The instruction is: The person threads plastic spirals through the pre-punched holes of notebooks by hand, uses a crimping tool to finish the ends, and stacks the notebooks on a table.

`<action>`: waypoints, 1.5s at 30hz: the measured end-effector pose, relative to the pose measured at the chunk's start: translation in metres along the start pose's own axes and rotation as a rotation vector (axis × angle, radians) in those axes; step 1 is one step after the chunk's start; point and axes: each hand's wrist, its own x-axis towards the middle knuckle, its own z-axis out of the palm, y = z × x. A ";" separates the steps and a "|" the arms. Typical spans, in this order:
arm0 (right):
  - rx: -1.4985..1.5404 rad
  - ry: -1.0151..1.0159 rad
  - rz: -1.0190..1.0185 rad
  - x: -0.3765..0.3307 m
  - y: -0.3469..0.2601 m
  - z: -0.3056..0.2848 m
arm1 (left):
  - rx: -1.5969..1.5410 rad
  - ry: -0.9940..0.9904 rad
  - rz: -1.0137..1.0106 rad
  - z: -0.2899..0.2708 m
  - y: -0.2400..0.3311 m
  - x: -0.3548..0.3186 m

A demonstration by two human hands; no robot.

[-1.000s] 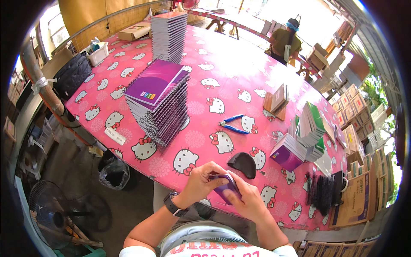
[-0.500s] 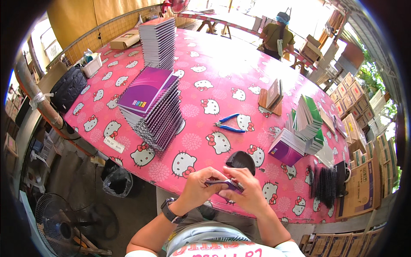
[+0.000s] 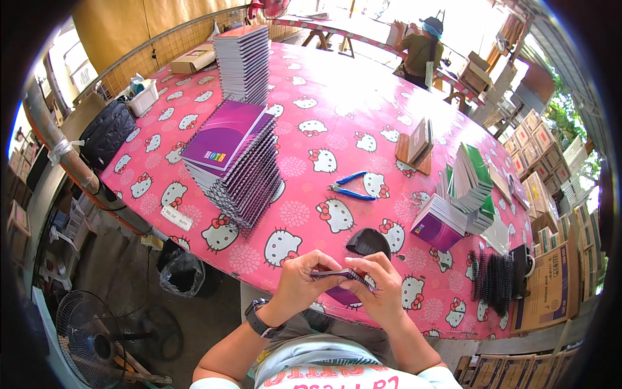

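Both hands are closed on a small purple notebook (image 3: 342,295) at the near edge of the table, its spiral-bound edge turned up. My left hand (image 3: 299,283), with a dark watch on the wrist, grips one end of that edge. My right hand (image 3: 381,288) pinches the black spiral at the other end with thumb and forefinger. Just beyond the fingers lies a black curved object (image 3: 368,242). Farther off are blue-handled pliers (image 3: 353,187). To the left rises a stack of purple spiral notebooks (image 3: 233,162).
A taller notebook stack (image 3: 243,65) stands behind. On the right are unbound purple booklets (image 3: 439,223), green-covered booklets (image 3: 472,178), a wooden block (image 3: 416,146) and black spiral coils (image 3: 494,282). A fan (image 3: 87,334) and a bin (image 3: 181,272) stand at lower left. A co-worker (image 3: 421,55) stands at the far table.
My right fingers have shifted a little along the spiral, and more of the purple cover shows below. The view has shifted slightly. The co-worker has turned and raised an arm.
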 end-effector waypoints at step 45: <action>0.642 0.308 -0.049 0.262 0.014 0.171 | 0.346 0.895 0.526 -0.176 0.056 0.108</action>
